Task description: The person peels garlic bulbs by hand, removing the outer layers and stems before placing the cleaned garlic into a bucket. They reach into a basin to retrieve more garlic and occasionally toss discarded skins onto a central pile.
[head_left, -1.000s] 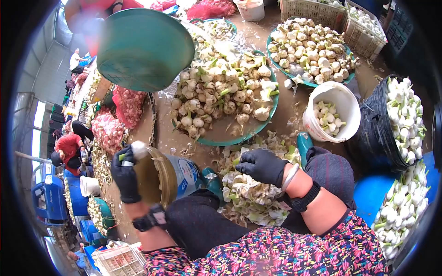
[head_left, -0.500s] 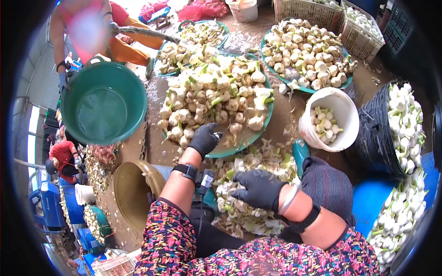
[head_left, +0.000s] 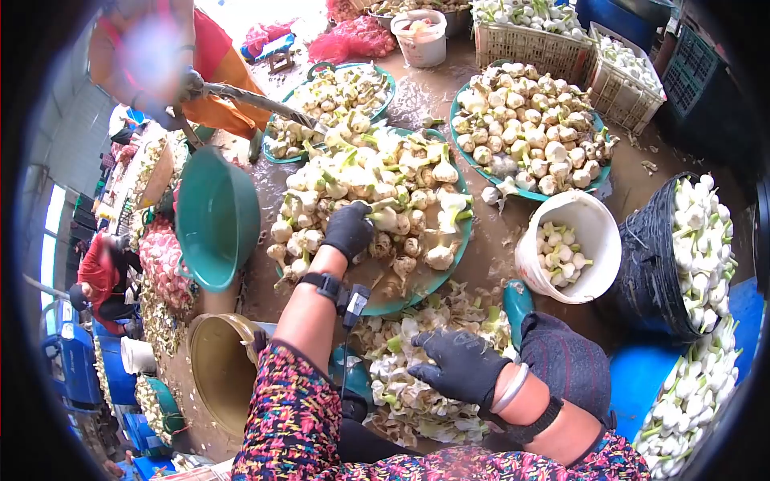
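My left hand, in a dark glove, reaches into the heaped garlic bulbs on the wide green basin. Its fingers are curled at the near side of the heap, beside a bulb with a pale green stem. What lies inside those fingers is hidden. Lower down, my right hand, also gloved, hovers over a pile of garlic skins. Its thumb stands apart from the fingers, and I see nothing in it.
A white bucket with trimmed bulbs stands right, beside a black tub heaped with garlic. Another green basin lies beyond. At upper left a person holds a long pole near a tilted green tub. A yellowish bucket lies left.
My left hand has moved a little farther into the garlic heap. The other person's green tub has tilted and shifted right. My right hand has dropped slightly. The view has shifted.
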`<act>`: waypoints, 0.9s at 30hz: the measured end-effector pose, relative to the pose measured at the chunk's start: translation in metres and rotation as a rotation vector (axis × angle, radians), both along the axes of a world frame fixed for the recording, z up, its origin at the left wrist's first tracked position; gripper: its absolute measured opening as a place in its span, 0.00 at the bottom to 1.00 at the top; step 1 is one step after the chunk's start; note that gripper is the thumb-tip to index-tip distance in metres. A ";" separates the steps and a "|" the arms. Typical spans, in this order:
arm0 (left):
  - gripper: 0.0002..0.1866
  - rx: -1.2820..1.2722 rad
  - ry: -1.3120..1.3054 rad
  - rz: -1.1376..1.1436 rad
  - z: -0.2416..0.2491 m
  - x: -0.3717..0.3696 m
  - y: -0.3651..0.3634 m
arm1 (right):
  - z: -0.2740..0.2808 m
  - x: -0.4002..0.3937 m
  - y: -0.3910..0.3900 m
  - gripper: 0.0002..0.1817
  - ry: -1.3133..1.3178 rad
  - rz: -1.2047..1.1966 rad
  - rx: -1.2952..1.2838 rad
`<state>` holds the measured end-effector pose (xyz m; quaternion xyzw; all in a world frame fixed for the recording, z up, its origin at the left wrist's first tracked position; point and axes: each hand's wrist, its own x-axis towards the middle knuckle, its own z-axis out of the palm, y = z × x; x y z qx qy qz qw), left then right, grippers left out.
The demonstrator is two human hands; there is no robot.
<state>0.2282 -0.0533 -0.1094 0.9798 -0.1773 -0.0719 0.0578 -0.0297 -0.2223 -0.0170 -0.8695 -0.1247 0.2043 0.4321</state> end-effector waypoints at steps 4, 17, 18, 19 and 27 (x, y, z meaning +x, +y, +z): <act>0.11 -0.728 0.076 -0.073 0.055 -0.053 0.030 | -0.004 0.003 0.003 0.30 -0.121 -0.126 0.104; 0.18 -1.619 0.702 0.333 0.117 -0.227 0.023 | -0.007 -0.002 0.033 0.30 -0.100 -0.420 1.002; 0.17 -1.652 0.681 0.357 0.115 -0.230 0.022 | -0.007 -0.003 0.033 0.29 -0.163 -0.364 0.884; 0.17 -1.643 0.692 0.336 0.116 -0.230 0.025 | -0.006 -0.005 0.032 0.30 -0.239 -0.339 0.860; 0.12 -1.592 0.626 0.348 0.106 -0.230 0.028 | -0.012 -0.002 0.032 0.30 0.171 -0.471 1.193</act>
